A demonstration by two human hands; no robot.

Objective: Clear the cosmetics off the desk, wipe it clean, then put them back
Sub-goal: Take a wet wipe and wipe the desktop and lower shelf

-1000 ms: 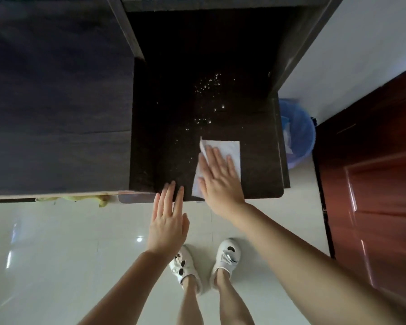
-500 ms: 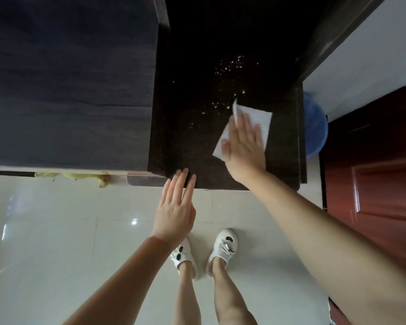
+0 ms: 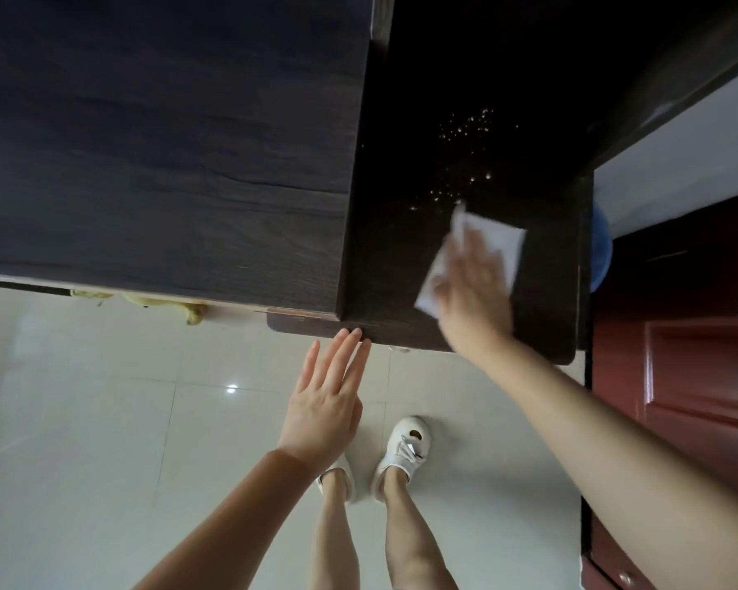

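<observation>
On the dark desk [image 3: 465, 172], near its front right corner, a white wipe [image 3: 501, 244] is pressed flat beneath the right hand [image 3: 474, 291]. The fingers of that hand are laid out straight over the wipe, with the palm covering its near portion; the hand is blurred, so finer detail of the fingertips cannot be told. A raised corner of the wipe is seen at its far left edge. Just beyond the wipe, toward the back of the desk, a scatter of bright droplets [image 3: 465, 129] is visible on the dark surface. No cosmetics are visible on the desk.

In front of the desk's near edge, the left hand [image 3: 327, 408] is held flat with its fingers straight and close together; nothing is held in it. Its fingertips are seen against the desk's front edge, though contact cannot be confirmed.

To the left of the desk, a taller dark wood-grain cabinet [image 3: 167, 142] is shown adjoining it. To the right of the desk, part of a blue bin [image 3: 600, 249] is visible, and beyond it a reddish-brown door [image 3: 678, 334]. Below the desk's front edge, pale floor tiles [image 3: 103, 419] and two white shoes [image 3: 403, 449] are seen.
</observation>
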